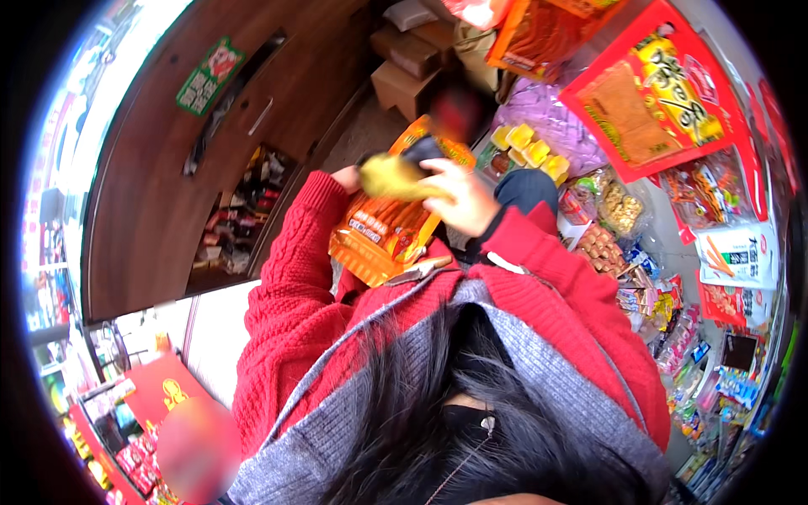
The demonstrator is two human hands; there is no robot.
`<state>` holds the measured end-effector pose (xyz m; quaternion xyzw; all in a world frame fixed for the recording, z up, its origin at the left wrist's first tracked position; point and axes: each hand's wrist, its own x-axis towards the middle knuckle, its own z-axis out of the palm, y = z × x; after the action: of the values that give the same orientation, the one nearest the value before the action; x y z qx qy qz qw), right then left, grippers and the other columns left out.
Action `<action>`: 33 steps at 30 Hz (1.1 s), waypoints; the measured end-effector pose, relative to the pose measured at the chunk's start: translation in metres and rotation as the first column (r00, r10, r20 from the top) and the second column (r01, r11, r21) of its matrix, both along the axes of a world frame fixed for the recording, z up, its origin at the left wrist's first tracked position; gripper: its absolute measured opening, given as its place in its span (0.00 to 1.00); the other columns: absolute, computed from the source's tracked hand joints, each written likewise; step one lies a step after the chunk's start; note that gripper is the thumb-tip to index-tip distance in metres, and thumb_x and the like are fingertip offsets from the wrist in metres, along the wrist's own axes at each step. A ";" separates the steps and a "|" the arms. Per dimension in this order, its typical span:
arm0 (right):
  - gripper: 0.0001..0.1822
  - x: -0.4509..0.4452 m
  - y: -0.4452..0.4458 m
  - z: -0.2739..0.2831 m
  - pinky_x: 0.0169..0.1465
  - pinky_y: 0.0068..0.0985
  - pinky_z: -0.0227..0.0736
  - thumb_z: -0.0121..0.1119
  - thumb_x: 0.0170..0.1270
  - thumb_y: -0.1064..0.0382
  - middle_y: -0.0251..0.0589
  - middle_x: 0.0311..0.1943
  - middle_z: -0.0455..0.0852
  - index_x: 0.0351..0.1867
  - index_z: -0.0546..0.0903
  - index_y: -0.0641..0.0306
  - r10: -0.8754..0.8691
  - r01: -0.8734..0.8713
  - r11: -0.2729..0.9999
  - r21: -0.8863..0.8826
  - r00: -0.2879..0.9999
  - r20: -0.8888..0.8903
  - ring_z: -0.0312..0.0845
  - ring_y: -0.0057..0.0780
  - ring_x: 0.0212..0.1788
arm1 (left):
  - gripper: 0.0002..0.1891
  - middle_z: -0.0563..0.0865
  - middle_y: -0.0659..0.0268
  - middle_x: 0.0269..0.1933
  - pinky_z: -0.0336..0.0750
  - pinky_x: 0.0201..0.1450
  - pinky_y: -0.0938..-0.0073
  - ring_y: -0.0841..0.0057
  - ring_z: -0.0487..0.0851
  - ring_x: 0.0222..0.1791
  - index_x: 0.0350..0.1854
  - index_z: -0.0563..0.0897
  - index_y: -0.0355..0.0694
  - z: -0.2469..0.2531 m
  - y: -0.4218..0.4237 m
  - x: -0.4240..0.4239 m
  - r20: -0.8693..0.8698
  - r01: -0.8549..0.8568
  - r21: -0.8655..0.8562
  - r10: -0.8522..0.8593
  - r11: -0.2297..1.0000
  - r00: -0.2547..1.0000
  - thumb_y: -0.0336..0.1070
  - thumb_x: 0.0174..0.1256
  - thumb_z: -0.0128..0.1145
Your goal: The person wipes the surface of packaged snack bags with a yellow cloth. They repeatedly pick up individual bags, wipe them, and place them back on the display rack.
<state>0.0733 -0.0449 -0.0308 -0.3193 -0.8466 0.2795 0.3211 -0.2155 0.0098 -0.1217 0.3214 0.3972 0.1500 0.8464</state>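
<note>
A blurred yellow cloth [398,180] with a dark part lies across an orange snack package [385,233]. My right hand [464,196] has its fingers closed on the cloth's right end. My left hand [346,178] is at the package's left edge; its fingers are hidden behind the cloth, so its grip cannot be made out. The package is tilted in front of my lap, its clear window showing reddish-orange strips. Its lower end reaches near the hem of my red cardigan [284,271].
At left stands a brown wooden panel [252,120] with an opening below. Cardboard boxes [404,85] are stacked ahead. On the right are a large red snack package [644,95], yellow-capped items [530,148], a purple plastic bag [549,117] and several small packets [600,249].
</note>
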 end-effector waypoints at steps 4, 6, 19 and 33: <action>0.27 -0.064 -0.003 -0.053 0.66 0.47 0.44 0.51 0.60 0.47 0.36 0.65 0.61 0.63 0.66 0.43 0.106 -0.149 0.982 0.115 0.944 0.312 0.49 0.40 0.69 | 0.11 0.84 0.64 0.40 0.77 0.43 0.75 0.78 0.82 0.38 0.47 0.78 0.37 0.044 -0.016 0.003 -0.260 -0.029 -0.013 0.025 1.000 0.965 0.31 0.66 0.46; 0.24 -0.079 0.025 -0.062 0.66 0.53 0.40 0.46 0.64 0.49 0.33 0.66 0.60 0.63 0.66 0.42 0.050 -0.101 0.989 0.107 0.916 0.399 0.48 0.37 0.70 | 0.10 0.84 0.64 0.40 0.77 0.42 0.76 0.77 0.82 0.37 0.44 0.80 0.37 -0.010 -0.025 -0.029 -0.233 -0.104 0.170 0.143 0.980 0.962 0.31 0.65 0.48; 0.22 -0.033 0.089 -0.283 0.48 0.31 0.71 0.43 0.67 0.47 0.43 0.44 0.80 0.51 0.74 0.62 -0.476 0.087 0.087 -0.992 0.879 0.036 0.76 0.32 0.47 | 0.12 0.85 0.57 0.38 0.78 0.39 0.76 0.75 0.84 0.33 0.44 0.78 0.31 0.004 -0.041 -0.024 0.012 -0.384 -0.113 0.387 0.917 0.922 0.33 0.63 0.52; 0.21 -0.078 0.213 -0.094 0.64 0.30 0.56 0.43 0.67 0.55 0.47 0.56 0.73 0.55 0.72 0.66 -0.437 0.351 0.892 -0.285 0.832 -0.343 0.63 0.36 0.61 | 0.14 0.83 0.54 0.43 0.79 0.44 0.69 0.68 0.83 0.38 0.46 0.75 0.32 -0.003 -0.029 -0.016 0.092 -0.747 0.031 0.743 0.664 0.663 0.36 0.67 0.45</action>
<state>-0.0046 0.1677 -0.1245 -0.4563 -0.6443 0.3536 0.5017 -0.2312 -0.0191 -0.1243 0.1530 0.4581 0.5072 0.7137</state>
